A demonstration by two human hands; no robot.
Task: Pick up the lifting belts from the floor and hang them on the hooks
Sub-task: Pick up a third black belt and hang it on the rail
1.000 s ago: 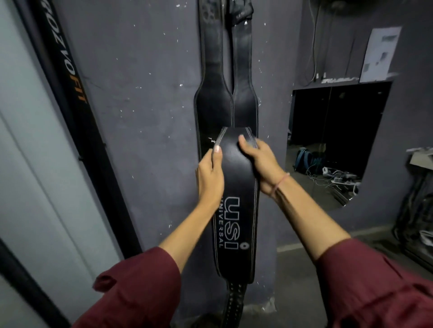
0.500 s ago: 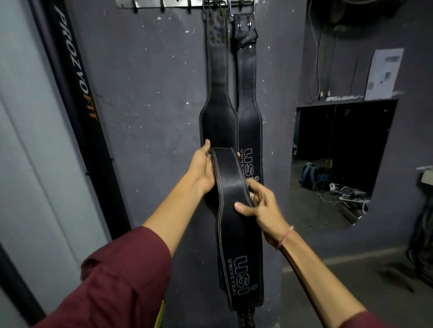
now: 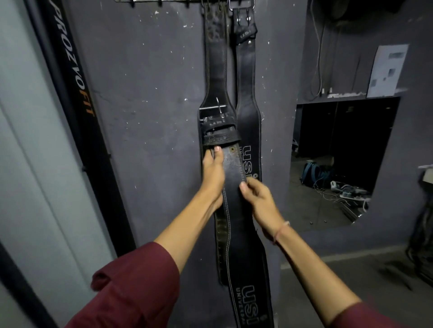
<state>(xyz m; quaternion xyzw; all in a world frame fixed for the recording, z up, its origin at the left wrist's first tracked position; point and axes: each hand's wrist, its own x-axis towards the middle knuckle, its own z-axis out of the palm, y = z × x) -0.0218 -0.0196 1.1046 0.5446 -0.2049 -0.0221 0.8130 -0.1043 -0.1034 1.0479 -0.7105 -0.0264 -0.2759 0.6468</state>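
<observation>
Metal hook rack (image 3: 145, 1) on grey wall (image 3: 152, 93), 2 black belts (image 3: 216, 70) hanging from it

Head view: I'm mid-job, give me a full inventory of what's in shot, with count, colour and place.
hook rail: one, metal, top edge of the wall.
hung belts: two, black, side by side below the rail.
held belt: one, black, buckle end up, in front of the hung pair.
frame post: one, black with white and orange lettering, left.
paper sheet: one, white, upper right wall.
recess or mirror: one, dark, right wall; cannot tell which.
blue bag: one, seen inside it, beside pale cables.
sleeves: two, maroon, bottom.
left grip: curled round the held belt's left edge.
right grip: pinches its right edge.
</observation>
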